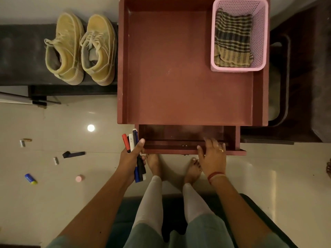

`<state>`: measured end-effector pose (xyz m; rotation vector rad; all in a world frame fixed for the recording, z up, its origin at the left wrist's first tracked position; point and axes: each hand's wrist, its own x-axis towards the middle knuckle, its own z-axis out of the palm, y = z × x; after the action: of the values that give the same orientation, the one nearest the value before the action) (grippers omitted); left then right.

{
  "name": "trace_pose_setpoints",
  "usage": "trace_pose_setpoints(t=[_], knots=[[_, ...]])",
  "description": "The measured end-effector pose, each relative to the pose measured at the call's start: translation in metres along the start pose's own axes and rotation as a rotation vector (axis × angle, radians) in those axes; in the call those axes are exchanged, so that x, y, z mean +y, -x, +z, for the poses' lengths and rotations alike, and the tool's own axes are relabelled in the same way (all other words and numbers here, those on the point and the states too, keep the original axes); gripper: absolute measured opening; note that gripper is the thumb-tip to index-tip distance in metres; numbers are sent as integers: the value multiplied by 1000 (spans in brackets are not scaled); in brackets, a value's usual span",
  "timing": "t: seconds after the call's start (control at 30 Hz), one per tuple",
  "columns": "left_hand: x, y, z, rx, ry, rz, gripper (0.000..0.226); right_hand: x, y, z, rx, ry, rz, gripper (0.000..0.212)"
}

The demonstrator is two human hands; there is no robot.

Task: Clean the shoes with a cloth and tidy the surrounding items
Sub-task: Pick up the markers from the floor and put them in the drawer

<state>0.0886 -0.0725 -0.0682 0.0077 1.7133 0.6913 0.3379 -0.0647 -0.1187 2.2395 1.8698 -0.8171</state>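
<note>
Gripping markers (pixel 131 142) — left hand (pixel 132 158); drawer (pixel 179 133) ajar.

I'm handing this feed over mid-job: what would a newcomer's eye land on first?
The left hand grips a bundle of markers beside the open drawer, whose front edge the right hand touches. On the red table above, a pink basket holds the striped cloth; the tan shoes sit on a dark bench at upper left.

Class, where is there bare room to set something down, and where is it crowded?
The table top is bare from its left wall to the pink basket in its right corner. The drawer looks bare beside the right hand. Small items crowd the floor left of the left hand holding markers.
</note>
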Motion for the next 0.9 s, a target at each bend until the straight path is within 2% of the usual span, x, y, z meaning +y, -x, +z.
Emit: trace_pose_setpoints(t=[0.1,0.2,0.33,0.4,0.5,0.53,0.63,0.7,0.77,0.9], knots=[[-1,1,6,16,-38,59,55,15,1,2,-181,170,-42,39],[-2,0,10,31,-92,100,58,16,13,5,-177,143,-47,38],[-4,2,18,2,-163,102,44,20,23,4,-245,88,25,33],[-6,1,22,-43,-160,93,47,16,20,-4,-257,-31,89,26],[-10,1,29,-100,-184,68,55,-5,18,-19,-196,-381,146,16],[-11,1,31,-117,-195,61,56,-17,21,-24,-221,-503,137,15],[-12,5,41,-175,-192,15,68,-56,34,-29,-439,-809,115,19],[-11,8,47,-203,-134,-23,56,-74,42,-27,-487,-888,127,18],[-7,11,54,-221,-100,-41,40,-83,45,-26,-435,-872,136,16],[-5,6,57,-250,-62,-89,43,-89,43,-24,-380,-803,156,15]])
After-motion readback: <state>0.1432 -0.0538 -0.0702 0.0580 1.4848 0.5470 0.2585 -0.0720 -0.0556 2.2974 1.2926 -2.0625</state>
